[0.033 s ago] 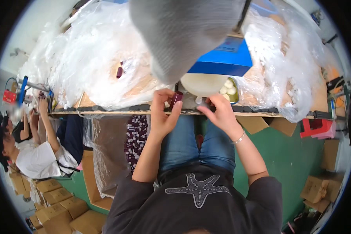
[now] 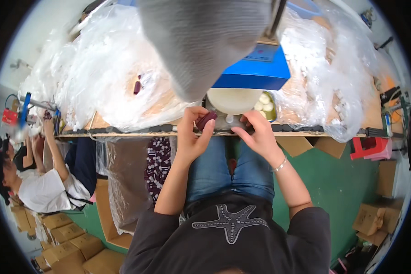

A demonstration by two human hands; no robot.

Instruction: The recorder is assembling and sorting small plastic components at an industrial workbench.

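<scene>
My left hand (image 2: pixel 195 130) pinches a dark purple cylindrical piece (image 2: pixel 207 120) between thumb and fingers, at the table's front edge. The piece leans over to one side. My right hand (image 2: pixel 259 133) is just to the right of a small white part (image 2: pixel 229 118), its thumb apart from the curled fingers and nothing visible between them. Whether a fingertip touches that part is hard to tell. Behind both hands stands a machine with a blue housing (image 2: pixel 255 75) and a round cream-coloured lower section (image 2: pixel 233 100).
A tray of white round pieces (image 2: pixel 266 106) sits right of the machine. Grey fabric (image 2: pixel 205 41) hangs over the machine. Plastic sheeting with white pieces (image 2: pixel 109 68) covers the table. Left of my legs lies a heap of purple and white pieces (image 2: pixel 158 166). Another person (image 2: pixel 55 187) works at far left.
The purple piece has tipped from nearly upright to a slant in my left hand. My right hand stays almost in place. The whole view has shifted slightly.
</scene>
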